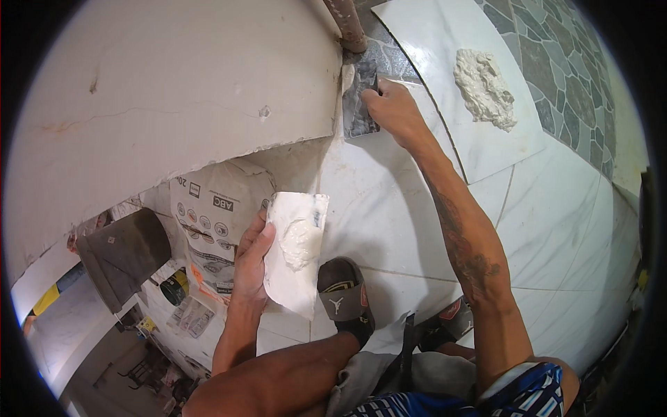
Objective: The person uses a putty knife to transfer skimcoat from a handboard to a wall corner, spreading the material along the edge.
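Observation:
My left hand (251, 254) grips the edge of a flat white piece of board (292, 285), thumb on top. A dollop of off-white putty (299, 244) sits on the board. Out in front, my right hand (394, 111) is closed round the handle of a rectangular plastering trowel (360, 111); its grey blade is smeared with white. The blade stands at the end edge of a pale wall (208, 76), with a dab of putty (348, 75) showing along its upper left side. Whether the blade touches the wall I cannot tell.
A larger putty heap (485, 89) lies on a loose marble-look slab (431, 42) at the far right. A brown pipe (347, 24) rises by the wall's corner. At left are a printed paper sack (215, 208), a dark bucket (125, 254) and a small can (175, 287).

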`<state>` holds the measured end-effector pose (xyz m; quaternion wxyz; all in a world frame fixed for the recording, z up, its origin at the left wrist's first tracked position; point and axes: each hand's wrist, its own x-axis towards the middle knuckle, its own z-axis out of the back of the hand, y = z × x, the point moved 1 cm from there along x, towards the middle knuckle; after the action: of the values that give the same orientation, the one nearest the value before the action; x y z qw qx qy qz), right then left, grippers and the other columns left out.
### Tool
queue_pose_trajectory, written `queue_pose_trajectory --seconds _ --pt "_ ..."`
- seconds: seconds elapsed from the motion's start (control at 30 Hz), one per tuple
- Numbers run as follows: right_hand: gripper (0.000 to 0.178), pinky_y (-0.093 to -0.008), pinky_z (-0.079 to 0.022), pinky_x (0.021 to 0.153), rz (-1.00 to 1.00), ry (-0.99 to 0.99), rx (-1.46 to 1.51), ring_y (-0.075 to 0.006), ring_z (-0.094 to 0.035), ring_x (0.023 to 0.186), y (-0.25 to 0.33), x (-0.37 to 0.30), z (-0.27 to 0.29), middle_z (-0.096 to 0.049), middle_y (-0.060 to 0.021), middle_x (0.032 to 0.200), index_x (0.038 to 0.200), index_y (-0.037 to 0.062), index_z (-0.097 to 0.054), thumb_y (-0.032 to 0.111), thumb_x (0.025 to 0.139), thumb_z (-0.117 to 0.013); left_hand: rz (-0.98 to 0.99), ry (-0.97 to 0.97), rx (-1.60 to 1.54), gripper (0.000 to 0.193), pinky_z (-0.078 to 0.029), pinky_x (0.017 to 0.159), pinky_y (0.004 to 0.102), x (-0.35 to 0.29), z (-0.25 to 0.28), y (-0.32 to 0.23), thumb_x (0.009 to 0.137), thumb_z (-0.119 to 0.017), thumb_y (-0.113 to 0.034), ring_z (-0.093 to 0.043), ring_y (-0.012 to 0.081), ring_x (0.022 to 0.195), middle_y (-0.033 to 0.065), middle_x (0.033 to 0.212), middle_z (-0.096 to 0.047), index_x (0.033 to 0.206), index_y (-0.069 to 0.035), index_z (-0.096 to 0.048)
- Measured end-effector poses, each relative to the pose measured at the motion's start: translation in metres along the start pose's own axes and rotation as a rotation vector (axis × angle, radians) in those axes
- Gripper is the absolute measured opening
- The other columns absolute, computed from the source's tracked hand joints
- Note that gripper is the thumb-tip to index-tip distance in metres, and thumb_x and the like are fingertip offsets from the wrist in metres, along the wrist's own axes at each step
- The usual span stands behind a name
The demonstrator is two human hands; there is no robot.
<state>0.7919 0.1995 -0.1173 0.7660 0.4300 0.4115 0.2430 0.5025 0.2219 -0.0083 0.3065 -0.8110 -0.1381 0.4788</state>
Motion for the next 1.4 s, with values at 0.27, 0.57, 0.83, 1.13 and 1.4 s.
queue_pose_trajectory --seconds 0.27,0.57,0.83,1.13,1.4 --pt "0.028 -0.0395 -0.044 0.069 0.171 -0.069 -0.037 -0.0255 -0.055 0.07 -0.005 0.026 -0.029 -0.058 -0.0188 0.074 0.081 -0.0073 -0.054 0.02 0.08 -0.048 -0.003 0.031 -0.009 0.027 -0.053 0.086 0.0302 -0.002 0.004 -0.001 0.097 -0.05 -0.014 -0.064 0.0169 0.098 0.011 0.111 -0.063 0.12 0.0 -0.051" --pt "0.035 -0.0447 -0.047 0.08 0.215 -0.064 -0.013 -0.0407 -0.06 0.086 0.016 -0.005 -0.006 -0.061 -0.0306 0.088 0.08 -0.0099 -0.055 0.025 0.079 -0.048 -0.023 0.049 -0.049 0.028 -0.053 0.086 0.032 -0.002 0.004 -0.001 0.097 -0.049 -0.013 -0.064 0.0185 0.099 0.0122 0.113 -0.063 0.121 0.0 -0.051" --pt "0.03 -0.038 -0.045 0.064 0.125 -0.16 -0.057 -0.0234 -0.054 0.065 -0.014 0.021 -0.012 -0.057 -0.0187 0.069 0.077 -0.008 -0.054 0.021 0.079 -0.049 0.005 0.046 -0.043 0.03 -0.053 0.087 0.0325 -0.002 -0.001 0.0 0.097 -0.05 -0.013 -0.064 0.0195 0.1 0.0131 0.115 -0.062 0.123 0.001 -0.05" --pt "0.034 -0.0489 -0.044 0.09 0.244 -0.094 -0.071 -0.0472 -0.057 0.098 0.001 0.037 -0.03 -0.059 -0.0354 0.1 0.089 -0.0099 -0.059 0.02 0.079 -0.046 -0.023 -0.011 -0.029 0.026 -0.053 0.082 0.03 -0.004 -0.005 0.001 0.098 -0.046 -0.014 -0.064 0.018 0.095 0.0126 0.111 -0.063 0.119 0.0 -0.051" --pt "0.03 -0.0463 -0.045 0.087 0.514 -0.232 -0.009 -0.0443 -0.057 0.093 0.018 0.017 -0.029 -0.06 -0.0291 0.096 0.087 -0.007 -0.058 0.022 0.082 -0.049 -0.005 0.042 -0.063 0.031 -0.054 0.087 0.0324 -0.001 0.003 0.001 0.096 -0.05 -0.013 -0.064 0.0199 0.1 0.014 0.116 -0.062 0.124 0.001 -0.049"
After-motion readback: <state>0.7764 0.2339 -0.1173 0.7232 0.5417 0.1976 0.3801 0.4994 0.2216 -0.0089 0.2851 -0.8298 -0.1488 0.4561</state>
